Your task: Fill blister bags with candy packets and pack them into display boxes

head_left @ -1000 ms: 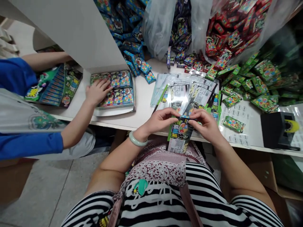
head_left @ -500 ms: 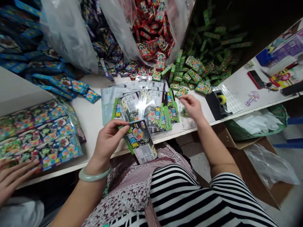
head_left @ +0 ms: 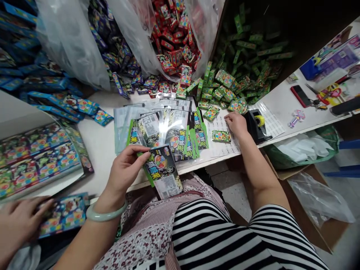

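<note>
My left hand (head_left: pixel 128 168) pinches a flat black-and-green printed card (head_left: pixel 163 168) by its top edge, tilted over my lap at the table's edge. A barcode panel shows on its lower part. My right hand (head_left: pixel 236 123) rests with curled fingers at a white sheet with rows of small print (head_left: pixel 221 150); whether the fingertips hold anything is hidden. Just left of that hand a small green candy box (head_left: pixel 221 136) lies on the sheet. More cards in clear sleeves (head_left: pixel 177 138) are fanned out between my hands.
Piles of blue boxes (head_left: pixel 17 60), purple boxes (head_left: pixel 123 56), red boxes (head_left: pixel 174 37) and green boxes (head_left: pixel 225 90) line the back. A tape dispenser (head_left: pixel 257 127) stands right. At left, a co-worker's hand (head_left: pixel 19 221) touches colourful boxes (head_left: pixel 66 213) beside a filled carton (head_left: pixel 36 150).
My right hand has moved right, away from the loose green boxes, uncovering the green box on the sheet. The co-worker's hand is now at a group of boxes in front of the carton.
</note>
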Available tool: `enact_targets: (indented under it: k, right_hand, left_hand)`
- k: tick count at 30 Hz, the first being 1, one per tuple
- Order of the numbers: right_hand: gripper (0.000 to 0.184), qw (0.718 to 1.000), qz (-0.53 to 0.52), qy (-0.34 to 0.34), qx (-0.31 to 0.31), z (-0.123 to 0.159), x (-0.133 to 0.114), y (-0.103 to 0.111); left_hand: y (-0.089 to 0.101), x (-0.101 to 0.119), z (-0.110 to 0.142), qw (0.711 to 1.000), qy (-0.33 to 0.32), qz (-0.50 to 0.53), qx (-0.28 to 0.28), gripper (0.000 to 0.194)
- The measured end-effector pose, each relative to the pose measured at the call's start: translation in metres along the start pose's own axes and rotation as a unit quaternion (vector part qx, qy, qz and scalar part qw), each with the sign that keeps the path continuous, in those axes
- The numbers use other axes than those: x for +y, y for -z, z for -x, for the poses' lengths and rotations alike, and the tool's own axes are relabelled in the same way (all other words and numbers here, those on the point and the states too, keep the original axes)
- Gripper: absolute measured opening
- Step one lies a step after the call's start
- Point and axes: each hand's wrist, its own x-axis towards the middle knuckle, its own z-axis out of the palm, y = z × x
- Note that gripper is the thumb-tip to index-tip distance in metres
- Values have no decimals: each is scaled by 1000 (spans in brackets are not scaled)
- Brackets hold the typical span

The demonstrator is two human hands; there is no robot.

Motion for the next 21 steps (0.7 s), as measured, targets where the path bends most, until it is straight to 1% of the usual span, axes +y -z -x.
enact_targets:
  k: [2, 4, 6, 7, 8, 10, 12, 14, 15, 16, 18, 21]
  right_hand:
    - [11, 998, -60, -19, 3, 4, 9, 5]
    - [6, 989, -135, -56, 25, 9, 14, 13]
    - [7, 972, -219, -66, 55, 15, 6, 23]
    - [8, 962, -261, -53, 57, 20, -5, 29]
    - [10, 953, -299, -27, 45, 25, -21, 34]
    - [13, 933, -356, 46, -40, 37, -66, 42]
    - [16, 909, -368, 119, -153, 49, -118, 45]
    - [20, 886, -358, 176, -235, 58, -167, 41]
    - [21, 878, -348, 196, -263, 60, -186, 37]
    - [21, 874, -336, 210, -280, 60, -201, 30]
    - [21, 872, -311, 225, -304, 56, -220, 16]
    - [20, 867, -284, 235, -337, 47, -227, 0]
  left_hand:
    - [-2, -2, -1, 1000, 3, 1, -6, 11]
    - [-5, -3, -1, 1000, -1, 4, -11, 14]
    - [-9, -2, -1, 1000, -7, 6, -9, 19]
    - [-11, -1, -1, 1000, -11, 8, -7, 22]
    - [-14, 0, 0, 1000, -13, 8, -7, 25]
    - [-19, 4, 0, 1000, -20, 11, -14, 28]
    - [-22, 6, 0, 999, -28, 18, -25, 28]
    - [-23, 9, 1, 999, -34, 21, -35, 26]
    - [-22, 10, 1, 998, -37, 21, -38, 25]
    - [-21, 10, 2, 998, -40, 20, -41, 23]
    - [-20, 10, 3, 998, -47, 21, -46, 19]
    - [-18, 9, 2, 996, -59, 30, -53, 14]
